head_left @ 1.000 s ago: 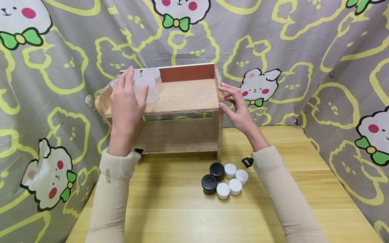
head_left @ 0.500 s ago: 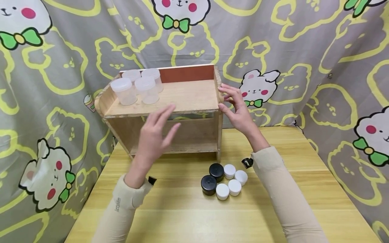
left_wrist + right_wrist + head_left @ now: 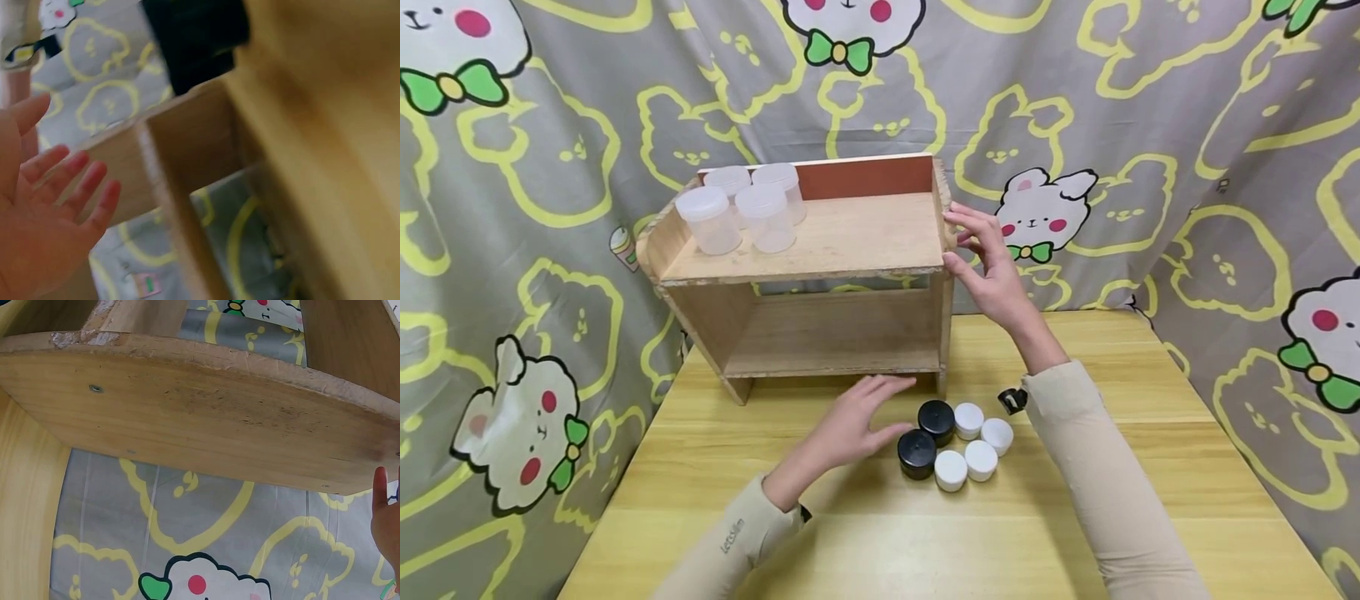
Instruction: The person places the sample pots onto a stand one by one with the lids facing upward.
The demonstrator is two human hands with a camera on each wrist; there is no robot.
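Observation:
A two-tier wooden shelf [image 3: 850,329] stands at the back of the table. On its top board, at the left, are several clear plastic jars with frosted lids [image 3: 765,218]. My right hand [image 3: 996,275] rests its fingertips and thumb against the shelf's right side panel; the right wrist view shows the panel's outer face [image 3: 219,419] and part of that hand at the edge. My left hand [image 3: 853,425], fingers extended and thumb apart, hovers just left of two black-lidded jars [image 3: 917,454]. It holds nothing; its palm also shows in the left wrist view.
Several small white jars [image 3: 981,461] stand close to the black ones, near the right forearm. A patterned grey curtain [image 3: 1052,100] hangs behind and at both sides of the wooden table [image 3: 865,550].
My left hand has left the clear jars on the top board and come down and right to the table beside the black jars. The right hand stays at the shelf's side.

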